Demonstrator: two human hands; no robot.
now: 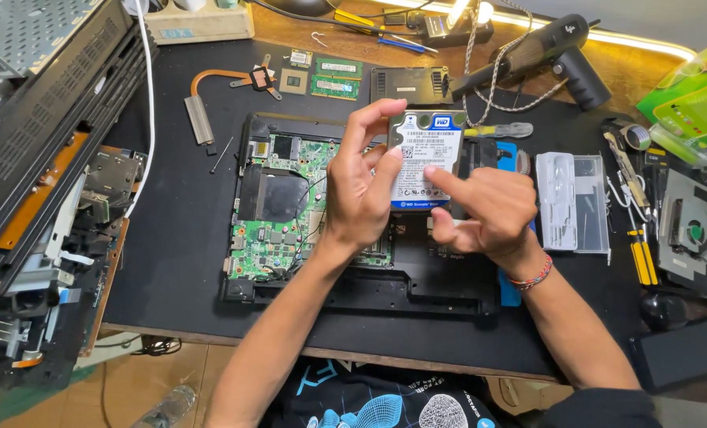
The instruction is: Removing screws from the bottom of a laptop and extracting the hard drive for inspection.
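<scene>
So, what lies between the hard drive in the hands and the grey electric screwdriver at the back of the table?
In the head view, a small screwdriver lies between the hard drive and the electric screwdriver.

- Your left hand (359, 190) grips a silver rectangular hard drive (424, 158) at frame centre; its label is white with a blue band.
- Your right hand (480, 214) wears a red, blue and white braided wristband (532, 277).
- The open laptop's circuit board (278, 210), centre left, is green.
- The table mat (175, 214) is black.
- The copper-coloured heat pipe (219, 75) sits upper left.
- Yellow-handled tools (642, 257) lie at right.
</scene>
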